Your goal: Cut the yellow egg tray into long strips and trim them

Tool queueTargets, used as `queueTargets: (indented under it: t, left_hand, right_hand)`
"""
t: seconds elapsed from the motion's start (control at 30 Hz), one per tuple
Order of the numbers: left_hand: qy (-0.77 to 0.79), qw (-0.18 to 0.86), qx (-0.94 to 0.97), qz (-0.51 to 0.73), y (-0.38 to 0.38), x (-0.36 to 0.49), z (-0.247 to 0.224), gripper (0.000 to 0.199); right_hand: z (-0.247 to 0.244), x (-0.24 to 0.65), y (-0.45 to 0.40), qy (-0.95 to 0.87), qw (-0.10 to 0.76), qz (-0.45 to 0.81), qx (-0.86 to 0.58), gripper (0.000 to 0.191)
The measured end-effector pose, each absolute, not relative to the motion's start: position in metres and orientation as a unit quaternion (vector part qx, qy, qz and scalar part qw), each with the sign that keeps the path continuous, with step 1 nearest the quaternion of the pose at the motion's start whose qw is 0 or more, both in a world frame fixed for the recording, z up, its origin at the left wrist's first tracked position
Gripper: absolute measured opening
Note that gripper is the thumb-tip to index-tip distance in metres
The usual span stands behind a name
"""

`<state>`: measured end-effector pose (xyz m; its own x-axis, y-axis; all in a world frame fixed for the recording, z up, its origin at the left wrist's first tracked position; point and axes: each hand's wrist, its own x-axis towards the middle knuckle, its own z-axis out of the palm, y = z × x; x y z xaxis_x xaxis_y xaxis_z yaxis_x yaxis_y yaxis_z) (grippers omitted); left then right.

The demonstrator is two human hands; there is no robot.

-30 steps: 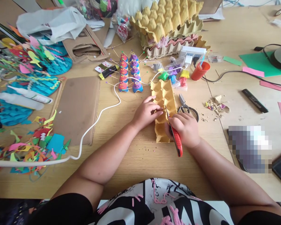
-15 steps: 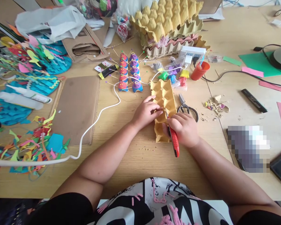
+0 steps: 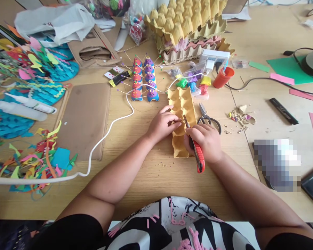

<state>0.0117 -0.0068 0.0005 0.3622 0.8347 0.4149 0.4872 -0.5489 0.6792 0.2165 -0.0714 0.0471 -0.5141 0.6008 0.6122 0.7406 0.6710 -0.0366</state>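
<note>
One red knife (image 3: 199,158) in right hand (image 3: 208,143) over egg carton (image 3: 180,147)

The right fingers (image 3: 195,134) hold a red cutter (image 3: 199,159).

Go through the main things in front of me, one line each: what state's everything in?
Red-handled craft knife: blade out, gripped by right hand
Yellow cardboard egg-carton strip: hollows up, touched by left hand
Black-handled metal scissors: lying flat, seemingly closed
White plastic power strip: plugs inserted
Cardboard egg trays: stacked
</note>
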Motion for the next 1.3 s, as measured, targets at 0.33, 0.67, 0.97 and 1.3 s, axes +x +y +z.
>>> queueTargets:
  t: [0.33, 0.67, 0.97, 1.3]
  left_hand:
    - [0.409, 0.233, 0.795, 0.384, -0.007, 0.011, 0.002, 0.008]
    - [0.415, 0.238, 0.795, 0.374, -0.008, 0.012, 0.003, 0.008]
    - [0.410, 0.234, 0.797, 0.376, -0.007, 0.012, 0.003, 0.010]
    - [0.422, 0.230, 0.793, 0.374, -0.007, 0.013, 0.000, 0.008]
  right_hand:
    - [0.048, 0.217, -0.074, -0.876, 0.286, -0.166, -0.351, 0.016]
    - [0.059, 0.207, -0.086, -0.889, 0.192, -0.144, -0.390, 0.015]
    - [0.048, 0.208, -0.083, -0.882, 0.222, -0.095, -0.405, 0.012]
    - [0.050, 0.211, -0.075, -0.857, 0.298, -0.055, -0.417, 0.011]
